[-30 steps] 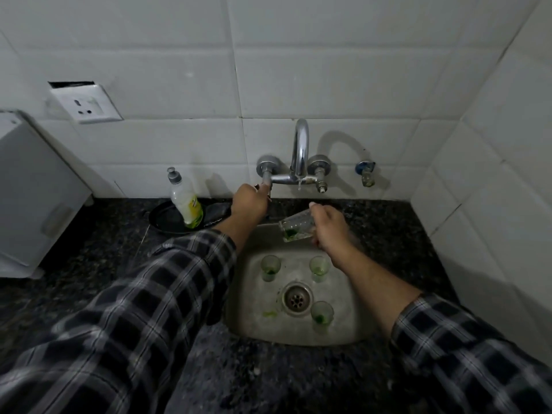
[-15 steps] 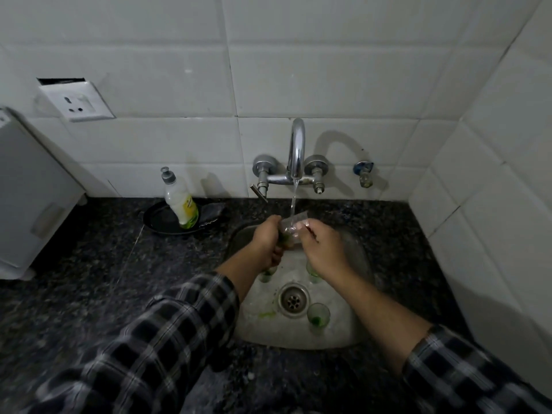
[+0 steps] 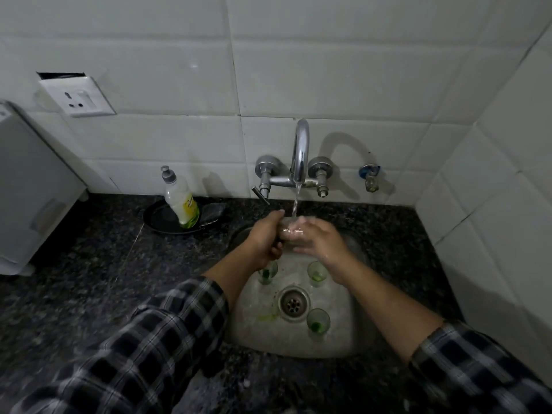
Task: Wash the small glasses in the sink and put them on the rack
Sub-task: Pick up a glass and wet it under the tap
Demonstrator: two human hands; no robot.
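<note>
Now rinsing a small glass (image 3: pixel 288 228) under the tap (image 3: pixel 301 150)
Left hand (image 3: pixel 264 239) is gripping it, right hand (image 3: pixel 318 238) hold unclear; keep it rotating beneath the stream (image 3: pixel 295 204)

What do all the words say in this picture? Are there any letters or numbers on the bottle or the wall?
No words here can be read.
Soap bottle: its yellow label has print, too small and blurred to read.
Wall socket: no words or numbers show.
White box at the left: no words show.
</note>
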